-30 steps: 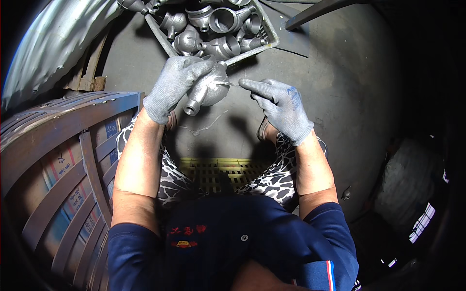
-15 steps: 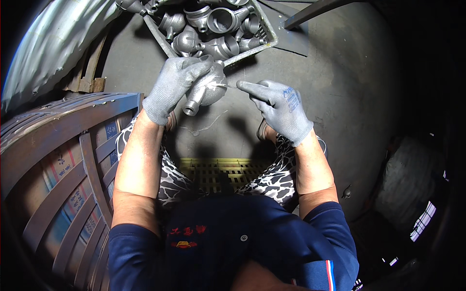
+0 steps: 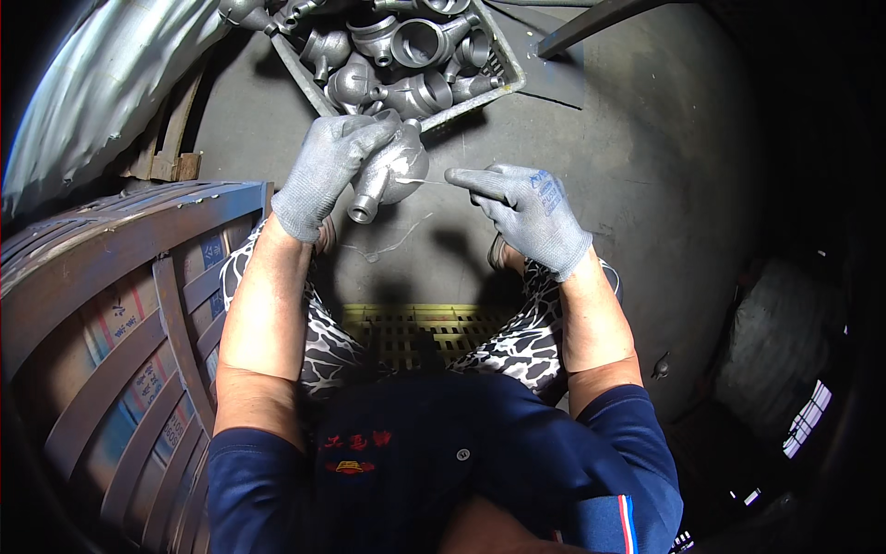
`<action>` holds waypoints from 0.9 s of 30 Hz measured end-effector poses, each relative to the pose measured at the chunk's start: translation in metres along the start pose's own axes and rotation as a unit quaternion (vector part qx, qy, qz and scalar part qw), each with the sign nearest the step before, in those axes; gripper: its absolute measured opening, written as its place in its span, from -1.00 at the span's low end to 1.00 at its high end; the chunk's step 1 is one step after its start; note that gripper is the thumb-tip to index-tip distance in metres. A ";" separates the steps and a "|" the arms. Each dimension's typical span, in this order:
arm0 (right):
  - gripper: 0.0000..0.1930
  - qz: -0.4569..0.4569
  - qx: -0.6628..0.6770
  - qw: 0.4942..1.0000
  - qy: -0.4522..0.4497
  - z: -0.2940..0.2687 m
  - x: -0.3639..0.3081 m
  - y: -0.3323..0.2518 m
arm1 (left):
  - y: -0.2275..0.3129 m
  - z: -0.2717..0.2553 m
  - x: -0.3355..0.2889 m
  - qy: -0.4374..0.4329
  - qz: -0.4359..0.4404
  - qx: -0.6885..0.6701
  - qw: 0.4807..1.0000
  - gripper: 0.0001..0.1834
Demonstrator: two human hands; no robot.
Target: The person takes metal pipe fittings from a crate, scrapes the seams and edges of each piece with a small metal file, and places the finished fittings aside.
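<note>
My left hand [image 3: 334,171], in a grey glove, is closed around the upper end of a silvery metal casting [image 3: 401,172]. The casting has a rounded body and a short tubular spout pointing down toward me; pale streaks run across its surface. To its right, my gloved right hand [image 3: 535,214] has its fingers pressed together, the index finger pointing at the casting. From those fingertips a thin, light, needle-like tool [image 3: 432,182] reaches toward the casting's side; its exact kind is too fine to make out.
Beyond my hands, a crate [image 3: 461,109] holds several similar metal castings [image 3: 418,42]. A brown slatted metal frame [image 3: 129,231] with cartons inside stands close on my left. Under me lies a yellow plastic grid [image 3: 425,323]. A dark metal leg [image 3: 600,26] slants at the upper right.
The casting has tilted slightly and sunk a little in my left hand. My right hand has shifted slightly down and left, with the thin tool lower along the casting's side.
</note>
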State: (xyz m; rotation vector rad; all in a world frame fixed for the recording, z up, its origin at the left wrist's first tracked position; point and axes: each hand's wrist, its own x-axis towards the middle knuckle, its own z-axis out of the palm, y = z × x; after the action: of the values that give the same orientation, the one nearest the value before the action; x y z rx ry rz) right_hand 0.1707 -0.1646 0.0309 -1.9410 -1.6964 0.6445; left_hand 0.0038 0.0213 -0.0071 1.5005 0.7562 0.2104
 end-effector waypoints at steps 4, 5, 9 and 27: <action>-0.62 0.029 0.134 0.990 0.024 -0.002 0.006 -0.001 | 0.005 -0.001 -0.004 0.003 -0.052 -0.077 0.996 -0.74; -0.63 0.146 0.235 0.961 0.007 -0.004 0.008 -0.003 | 0.006 0.001 -0.005 0.018 -0.053 -0.090 0.994 -0.74; -0.45 0.237 0.411 0.878 0.064 0.011 0.018 -0.003 | -0.001 0.015 -0.006 0.053 -0.017 -0.160 0.986 -0.76; -0.42 0.202 0.329 0.916 0.110 0.046 0.054 0.015 | -0.002 0.038 -0.014 0.129 0.046 -0.107 0.985 -0.68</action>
State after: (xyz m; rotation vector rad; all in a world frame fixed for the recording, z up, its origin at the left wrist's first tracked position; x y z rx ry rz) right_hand 0.1592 -0.1101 -0.0164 -1.7659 -0.7854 0.9532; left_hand 0.0142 -0.0183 -0.0085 1.3177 0.8410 0.5484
